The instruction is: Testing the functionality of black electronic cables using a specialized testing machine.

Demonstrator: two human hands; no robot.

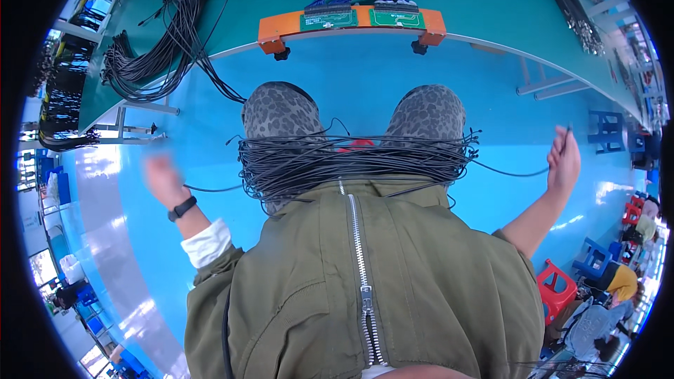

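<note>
Across my lap lies a wide bundle of thin black cables (351,161), its loose ends sticking out on both sides. My right hand (565,161) is raised out to the right, fingers closed round a cable whose dark tip shows above them. That cable sags back to the bundle. Out to the left is my left hand (163,175), its fingers smeared by motion. A thin black cable (210,189) runs from the bundle to this hand; whether the fingers grip it cannot be made out. A dark band (182,208) is on my left wrist.
Ahead stands a green-topped table (477,7). An orange fixture (281,26) with green circuit boards (328,20) and blue wires is clamped to its near edge. More black cables (161,49) hang over the table's left side. A red stool (556,291) and people are behind right.
</note>
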